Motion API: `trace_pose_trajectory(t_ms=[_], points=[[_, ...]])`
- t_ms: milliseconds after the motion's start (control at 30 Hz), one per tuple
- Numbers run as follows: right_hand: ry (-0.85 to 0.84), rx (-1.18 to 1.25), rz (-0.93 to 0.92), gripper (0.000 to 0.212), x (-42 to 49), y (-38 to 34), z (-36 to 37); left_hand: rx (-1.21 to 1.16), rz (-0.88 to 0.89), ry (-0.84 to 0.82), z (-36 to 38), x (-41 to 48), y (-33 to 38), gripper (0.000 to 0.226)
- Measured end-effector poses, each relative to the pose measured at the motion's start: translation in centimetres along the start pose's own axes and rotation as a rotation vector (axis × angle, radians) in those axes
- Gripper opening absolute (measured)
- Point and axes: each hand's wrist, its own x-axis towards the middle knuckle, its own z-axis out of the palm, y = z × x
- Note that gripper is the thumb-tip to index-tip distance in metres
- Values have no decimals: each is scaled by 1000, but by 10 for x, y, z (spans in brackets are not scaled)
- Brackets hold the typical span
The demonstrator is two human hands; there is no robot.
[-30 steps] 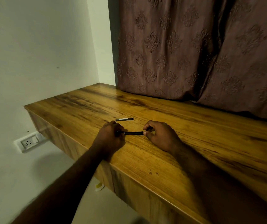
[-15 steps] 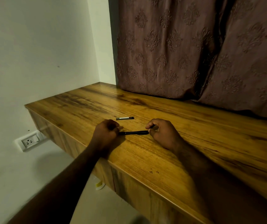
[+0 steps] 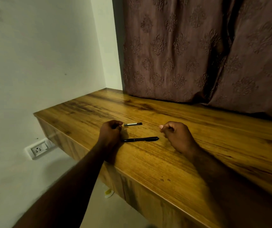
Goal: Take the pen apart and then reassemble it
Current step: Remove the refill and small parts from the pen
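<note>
Fingers (image 3: 115, 123) of the left hand (image 3: 110, 131) are curled into a loose fist with the thumb tucked against them, and they grip nothing that shows. The right hand (image 3: 177, 134) is much the same, its fingers (image 3: 166, 128) folded in and the thumb tip lying on the forefinger, with nothing visible between them. Both wrists rest on the wooden desk (image 3: 165, 162), well apart from each other. Between them the black pen (image 3: 140, 139) lies flat on the wood, roughly along the line of the desk's front edge. Its left end is just beside the left wrist, though contact cannot be judged, and its right end stops short of the right hand. A little farther back lies a short dark piece with a pale band (image 3: 132, 124), flat and nearly parallel to the pen. It is just beside the left knuckles with a narrow gap. Beyond it the grain runs to the back of the desk, where a brown patterned curtain (image 3: 197, 55) hangs down onto the surface. A pale wall (image 3: 41, 63) meets the desk's left end and carries a white socket (image 3: 37, 149) lower down.
</note>
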Motion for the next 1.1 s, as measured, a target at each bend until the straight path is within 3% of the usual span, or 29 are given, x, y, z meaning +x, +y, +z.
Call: trace_pose_trajectory(t_ms=[133,300,367,433,533,700,900,1100], points=[[42,107,85,37,2,2,-1,89,3,-85,-1,25,-15,12],[-38,-11,22,28,3,5,4,182,14,-103,8,52,-28,32],[-62,-90,-5,20,4,6,6,389,94,-182,7,55,-20,17],[-83,-117,-16,13,5,8,7,442,139,-248,6,56,-14,7],[-84,-131,-27,12,7,9,8,352,130,-228,6,55,-15,10],[-75,-151,-56,22,4,9,9,-268,-87,-76,2,38,-12,14],[68,-156,-117,32,0,1,7,-269,-47,37,-16,11,-13,11],[82,-38,-11,5,-8,-13,6,-230,64,-15,-8,-33,1,11]])
